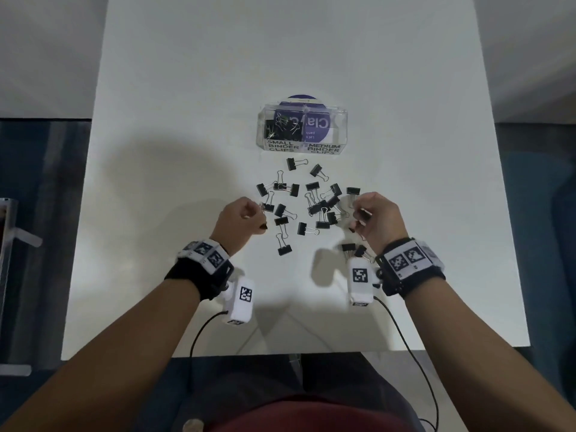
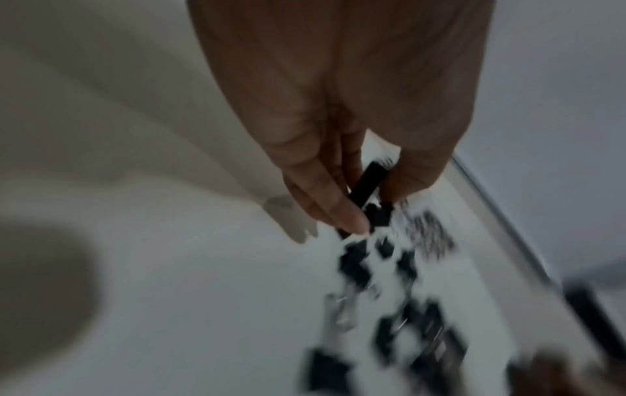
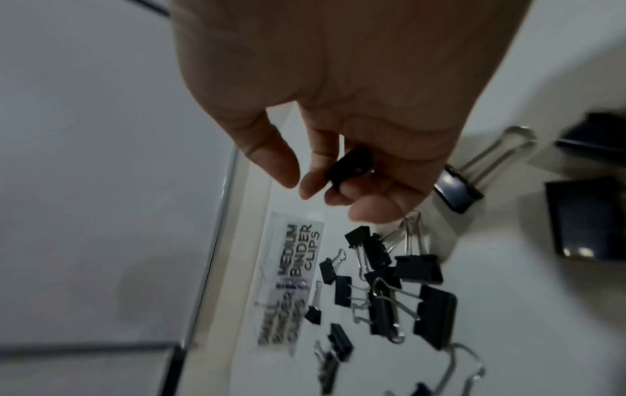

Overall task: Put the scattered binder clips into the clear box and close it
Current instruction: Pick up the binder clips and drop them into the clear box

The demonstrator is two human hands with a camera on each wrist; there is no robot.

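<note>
on the table (image 1: 187, 120), near the clear box (image 1: 301, 129), each hand, left hand (image 1: 241, 221) and right hand (image 1: 378, 218), pinched one of the scattered binder clips (image 1: 314, 207), likely light, stiff, best gripped by the black body.

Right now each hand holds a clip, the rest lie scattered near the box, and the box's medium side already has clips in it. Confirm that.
One thing is wrong: the clips in the box sit in the side labelled small; the medium side holds none, as the head view shows. The rest stands: the left hand and right hand each hold a clip, and loose clips lie near the box.
</note>
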